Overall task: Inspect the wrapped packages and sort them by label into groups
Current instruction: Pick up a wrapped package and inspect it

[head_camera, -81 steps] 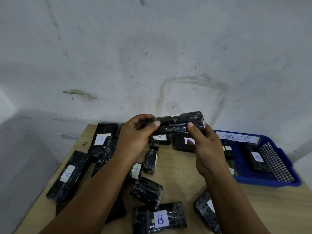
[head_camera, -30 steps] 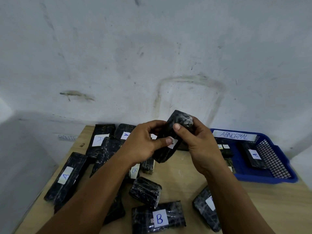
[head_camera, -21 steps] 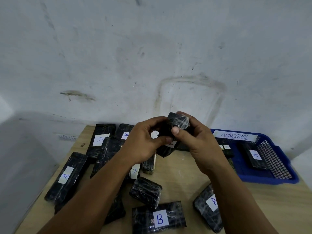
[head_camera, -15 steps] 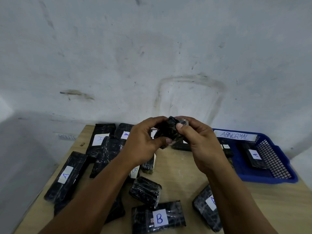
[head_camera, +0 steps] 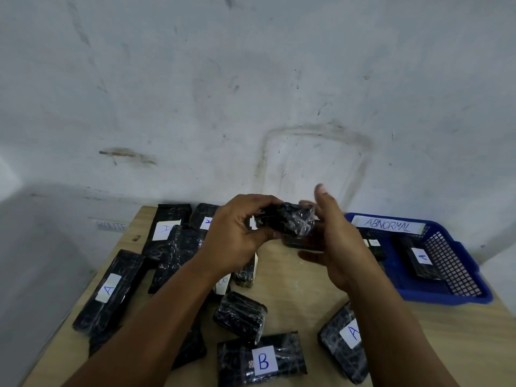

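My left hand (head_camera: 237, 236) grips a black plastic-wrapped package (head_camera: 290, 223) above the middle of the wooden table (head_camera: 296, 277); I see it end-on and cannot read its label. My right hand (head_camera: 335, 241) is just right of it with fingers spread, thumb up, off the package. Other wrapped packages lie below: one labelled B (head_camera: 262, 361) at the front, one labelled A (head_camera: 346, 342) at the front right, a long one labelled A (head_camera: 109, 291) on the left, and an unlabelled-looking one (head_camera: 240, 315) in the middle.
A blue basket (head_camera: 452, 291) tagged ABNORMAL stands at the right with a package labelled A (head_camera: 421, 256) inside. More A packages (head_camera: 167, 227) lie at the back left against the white wall. A small tag reading ROUTE (head_camera: 110, 226) sticks to the wall left of the table.
The package was turned from lengthwise to end-on between both hands. My right hand has now let go and opened beside it; my left hand still holds it.
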A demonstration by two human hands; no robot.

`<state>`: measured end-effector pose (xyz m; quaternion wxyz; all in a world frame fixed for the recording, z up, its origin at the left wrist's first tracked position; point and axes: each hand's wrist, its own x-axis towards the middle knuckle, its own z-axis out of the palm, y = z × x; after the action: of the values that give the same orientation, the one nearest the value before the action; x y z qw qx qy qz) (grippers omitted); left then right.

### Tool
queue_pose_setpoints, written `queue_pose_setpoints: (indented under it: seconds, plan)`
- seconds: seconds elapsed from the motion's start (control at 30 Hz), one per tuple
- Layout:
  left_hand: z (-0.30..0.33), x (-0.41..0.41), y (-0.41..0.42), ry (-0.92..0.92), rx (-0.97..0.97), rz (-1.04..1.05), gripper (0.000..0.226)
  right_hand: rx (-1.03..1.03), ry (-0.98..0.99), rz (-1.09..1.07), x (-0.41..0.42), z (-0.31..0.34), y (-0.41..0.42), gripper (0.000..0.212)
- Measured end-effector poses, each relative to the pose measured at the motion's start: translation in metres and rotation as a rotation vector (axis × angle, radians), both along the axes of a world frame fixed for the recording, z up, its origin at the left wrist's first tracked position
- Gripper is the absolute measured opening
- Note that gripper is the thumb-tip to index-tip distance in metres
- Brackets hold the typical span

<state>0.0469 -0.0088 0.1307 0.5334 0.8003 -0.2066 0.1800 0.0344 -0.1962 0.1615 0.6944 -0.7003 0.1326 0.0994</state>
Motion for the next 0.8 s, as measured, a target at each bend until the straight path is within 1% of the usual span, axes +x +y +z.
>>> queue_pose_setpoints:
  seconds: [0.03,0.1,0.17,0.2,0.23,0.27,0.3,0.33,0.4,0.43,0.5,0.53,0.57,0.63,0.67,0.7,0.8]
  plan:
    - [0.001,0.001,0.0,-0.025,0.008,-0.001,0.05,0.021,0.053,0.029,-0.001,0.001,-0.002,0.067]
    - [0.001,0.002,0.002,-0.046,0.022,-0.034,0.049,0.13,0.087,0.057,-0.003,0.001,-0.003,0.043]
    - [0.001,0.0,0.003,0.008,0.012,-0.044,0.057,0.189,0.047,0.052,-0.002,-0.003,-0.003,0.019]
    - [0.002,-0.001,0.002,0.051,-0.003,-0.014,0.062,0.178,0.018,0.042,-0.001,-0.006,-0.002,0.015]
    - [0.005,-0.003,0.0,0.108,-0.035,0.029,0.064,0.164,-0.011,0.043,0.0,-0.008,-0.001,0.018]
    - [0.009,-0.004,-0.003,0.17,-0.084,0.077,0.059,0.158,-0.033,0.056,0.0,-0.009,0.001,0.021]
    - [0.011,-0.001,-0.004,0.264,-0.134,0.113,0.05,0.156,-0.051,0.073,-0.001,-0.009,0.003,0.024]
    - [0.015,0.001,-0.004,0.382,-0.155,0.121,0.048,0.152,-0.066,0.096,-0.002,-0.009,0.005,0.027]
    - [0.019,0.007,-0.004,0.615,-0.17,0.078,0.067,0.121,-0.087,0.144,-0.005,-0.01,0.006,0.028]
    - [0.018,0.009,-0.003,0.683,-0.201,0.048,0.06,0.096,-0.091,0.171,-0.006,-0.011,0.006,0.027]
    - [0.016,0.01,-0.002,0.707,-0.297,0.011,0.026,0.044,-0.086,0.221,-0.006,-0.014,0.004,0.023]
    - [0.013,0.01,-0.001,0.701,-0.329,0.011,0.016,0.022,-0.081,0.23,-0.006,-0.015,0.004,0.023]
    - [0.012,0.009,0.0,0.691,-0.333,0.013,0.014,0.019,-0.078,0.217,-0.004,-0.017,0.003,0.029]
    - [0.01,0.007,0.001,0.65,-0.259,-0.031,0.02,0.051,-0.082,0.144,-0.001,-0.019,0.001,0.055]
    - [0.01,0.005,0.001,0.642,-0.218,-0.069,0.027,0.069,-0.105,0.106,0.001,-0.019,0.001,0.061]
    - [0.01,0.003,0.001,0.646,-0.193,-0.105,0.033,0.089,-0.147,0.078,0.004,-0.019,0.002,0.058]
    - [0.011,-0.001,0.0,0.642,-0.168,-0.196,0.044,0.114,-0.271,0.019,0.006,-0.016,0.004,0.023]
